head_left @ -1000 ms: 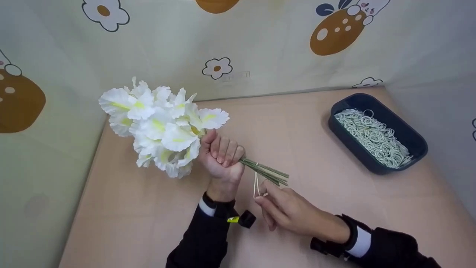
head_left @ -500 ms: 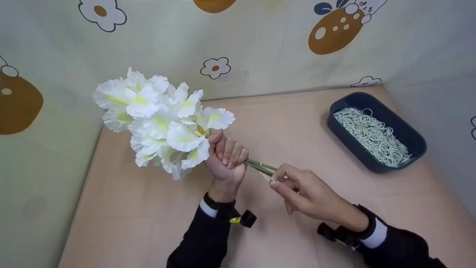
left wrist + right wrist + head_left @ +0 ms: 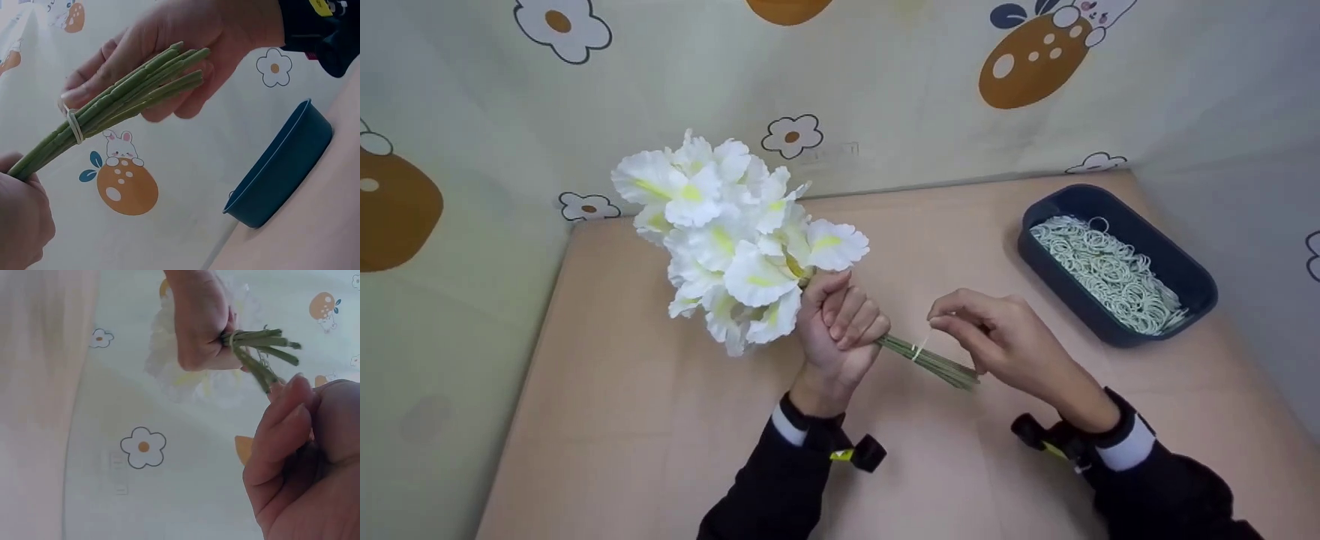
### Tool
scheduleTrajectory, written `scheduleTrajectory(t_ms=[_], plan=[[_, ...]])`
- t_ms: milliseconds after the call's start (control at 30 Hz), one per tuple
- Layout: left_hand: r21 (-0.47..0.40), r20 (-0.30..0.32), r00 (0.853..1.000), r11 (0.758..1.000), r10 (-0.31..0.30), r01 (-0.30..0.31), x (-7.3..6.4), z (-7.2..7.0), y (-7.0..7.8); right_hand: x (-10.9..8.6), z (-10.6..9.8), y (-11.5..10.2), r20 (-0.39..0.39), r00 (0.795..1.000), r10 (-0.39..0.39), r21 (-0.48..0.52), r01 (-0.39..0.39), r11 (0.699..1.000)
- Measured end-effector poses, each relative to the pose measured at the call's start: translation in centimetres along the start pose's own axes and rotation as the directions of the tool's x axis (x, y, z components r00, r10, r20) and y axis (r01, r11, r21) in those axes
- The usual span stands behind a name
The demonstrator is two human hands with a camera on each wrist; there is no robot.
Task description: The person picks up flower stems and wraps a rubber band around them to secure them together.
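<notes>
In the head view my left hand (image 3: pixel 844 330) grips a bunch of white artificial flowers (image 3: pixel 735 240) with yellow-streaked petals, just below the blooms. The green stems (image 3: pixel 941 366) stick out of the fist toward the lower right. A pale rubber band (image 3: pixel 74 125) is looped around the stems in the left wrist view. Thumb and forefinger of my right hand (image 3: pixel 1009 341) pinch a stretched strand of that band, above and beside the stems. Seen from the right wrist, the cut stem ends (image 3: pixel 275 343) fan out near the right fingertips.
A dark blue plastic bin (image 3: pixel 1117 330) stands at the right of the table (image 3: pixel 660 420). It holds a heap of pale rubber bands (image 3: pixel 1102 270). Behind and beside the table hangs a printed cloth wall (image 3: pixel 900 90).
My right hand has drawn the band from below the stems, round their ends, to above them. The left hand and the flowers have shifted right.
</notes>
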State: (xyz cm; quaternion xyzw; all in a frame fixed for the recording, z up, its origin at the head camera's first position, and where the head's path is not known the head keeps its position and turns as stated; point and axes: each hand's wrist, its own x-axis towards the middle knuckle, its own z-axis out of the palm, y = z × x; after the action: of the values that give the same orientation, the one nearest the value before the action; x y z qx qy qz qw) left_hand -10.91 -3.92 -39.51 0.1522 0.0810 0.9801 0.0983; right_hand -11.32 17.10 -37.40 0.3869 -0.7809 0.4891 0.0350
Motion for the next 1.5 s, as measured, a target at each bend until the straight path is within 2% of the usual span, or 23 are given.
scheduleTrajectory(t_ms=[133,267,500,667,867,967,1100,1167,1333,1400,1500], plan=[[-0.043,-0.007,1.0,0.999,-0.031,0.031,-0.2,0.2,-0.1,0.5,0.3,1.1,-0.024,1.0,0.02,-0.047,-0.021,0.999],[-0.055,0.035,0.999,0.998,-0.033,0.035,-0.3,0.3,-0.3,0.8,0.5,2.3,-0.036,0.999,0.02,-0.08,-0.023,0.997],[-0.104,0.133,0.99,0.993,-0.048,0.062,-0.4,0.4,-0.6,1.1,0.6,3.8,0.002,0.999,0.034,-0.044,-0.034,0.998],[-0.128,0.136,0.99,0.99,-0.034,0.051,-0.4,0.5,-0.7,1.1,1.0,4.6,0.019,0.999,0.034,-0.042,-0.033,0.999],[-0.172,0.13,0.991,0.985,0.028,-0.005,-0.5,0.6,-0.6,1.1,2.2,5.0,0.099,0.995,0.025,-0.024,-0.022,0.999],[-0.199,0.113,0.991,0.979,0.066,-0.042,-0.5,0.6,-0.5,1.0,2.9,5.0,0.156,0.985,0.076,-0.007,-0.076,0.997],[-0.22,0.096,0.989,0.972,0.11,-0.087,-0.6,0.7,-0.3,0.7,4.0,4.6,0.277,0.944,0.181,0.108,-0.217,0.97],[-0.228,0.089,0.987,0.967,0.137,-0.114,-0.6,0.8,-0.1,0.6,4.8,4.4,0.315,0.929,0.194,0.159,-0.253,0.954],[-0.251,0.071,0.974,0.949,0.213,-0.189,-0.5,0.8,0.6,-0.1,6.7,3.5,0.323,0.935,0.144,0.231,-0.225,0.946],[-0.247,0.063,0.969,0.944,0.239,-0.217,-0.4,0.8,0.9,-0.4,7.2,3.0,0.314,0.938,0.147,0.24,-0.228,0.944],[-0.239,0.046,0.963,0.939,0.267,-0.249,-0.3,0.8,1.2,-0.9,7.6,2.2,0.307,0.931,0.197,0.231,-0.274,0.933]])
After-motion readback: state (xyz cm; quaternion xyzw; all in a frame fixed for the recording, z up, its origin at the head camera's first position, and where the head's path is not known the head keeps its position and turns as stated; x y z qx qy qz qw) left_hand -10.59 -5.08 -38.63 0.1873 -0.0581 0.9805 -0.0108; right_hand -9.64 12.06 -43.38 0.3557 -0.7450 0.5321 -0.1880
